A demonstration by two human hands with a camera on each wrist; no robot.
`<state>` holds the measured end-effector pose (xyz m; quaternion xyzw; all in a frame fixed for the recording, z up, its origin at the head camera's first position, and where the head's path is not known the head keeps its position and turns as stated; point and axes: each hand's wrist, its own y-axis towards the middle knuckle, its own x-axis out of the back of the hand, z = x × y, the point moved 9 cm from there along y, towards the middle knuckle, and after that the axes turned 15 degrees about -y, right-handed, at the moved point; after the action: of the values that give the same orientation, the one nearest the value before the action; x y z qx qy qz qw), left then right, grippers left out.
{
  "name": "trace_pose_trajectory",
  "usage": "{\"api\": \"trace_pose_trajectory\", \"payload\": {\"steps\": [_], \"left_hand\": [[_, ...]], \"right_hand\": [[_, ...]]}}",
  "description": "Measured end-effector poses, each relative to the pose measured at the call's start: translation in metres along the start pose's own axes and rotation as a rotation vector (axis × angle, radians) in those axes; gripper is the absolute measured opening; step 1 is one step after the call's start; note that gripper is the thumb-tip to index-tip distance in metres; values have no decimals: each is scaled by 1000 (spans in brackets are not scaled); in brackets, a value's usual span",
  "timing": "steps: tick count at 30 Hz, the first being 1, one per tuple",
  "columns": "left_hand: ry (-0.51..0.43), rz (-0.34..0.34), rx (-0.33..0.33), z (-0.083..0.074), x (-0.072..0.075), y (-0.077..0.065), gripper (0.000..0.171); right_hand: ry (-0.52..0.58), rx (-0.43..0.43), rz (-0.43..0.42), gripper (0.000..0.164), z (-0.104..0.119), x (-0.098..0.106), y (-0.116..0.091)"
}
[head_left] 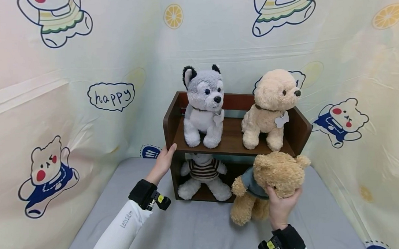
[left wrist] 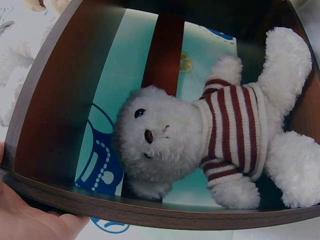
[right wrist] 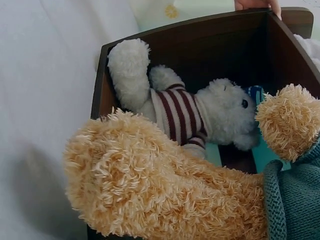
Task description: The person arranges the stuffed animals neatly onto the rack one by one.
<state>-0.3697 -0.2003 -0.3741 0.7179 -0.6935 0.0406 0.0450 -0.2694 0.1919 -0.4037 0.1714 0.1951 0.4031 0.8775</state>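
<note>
A small dark wooden shelf (head_left: 233, 134) with two tiers stands on the grey surface. My left hand (head_left: 163, 162) grips its left side panel near the middle board, thumb at the front edge. In front of the lower right part, my right hand (head_left: 283, 208) holds a tan teddy bear (head_left: 278, 169) in a teal knitted top by the head and neck. The bear leans, its legs hanging before the shelf. A white plush bear (left wrist: 230, 125) in a striped sweater sits in the lower left; the upper board hides part of its head in the head view.
On the upper tier sit a grey husky plush (head_left: 203, 109) at left and a cream dog plush (head_left: 271, 107) at right. Grey cloth (head_left: 190, 227) covers the surface below. A printed curtain (head_left: 117, 50) hangs behind and at both sides.
</note>
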Motion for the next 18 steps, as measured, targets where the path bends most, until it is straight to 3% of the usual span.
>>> {"api": "trace_pose_trajectory", "payload": {"steps": [10, 14, 18], "left_hand": [[6, 6, -1, 2, -1, 1, 68], [17, 2, -6, 1, -1, 0, 67], [17, -2, -12, -1, -1, -1, 67]], "right_hand": [[-11, 71, -11, 88, 1, -7, -6], [13, 63, 37, 96, -11, -12, -5], [-55, 26, 112, 101, -26, -18, -3]]}}
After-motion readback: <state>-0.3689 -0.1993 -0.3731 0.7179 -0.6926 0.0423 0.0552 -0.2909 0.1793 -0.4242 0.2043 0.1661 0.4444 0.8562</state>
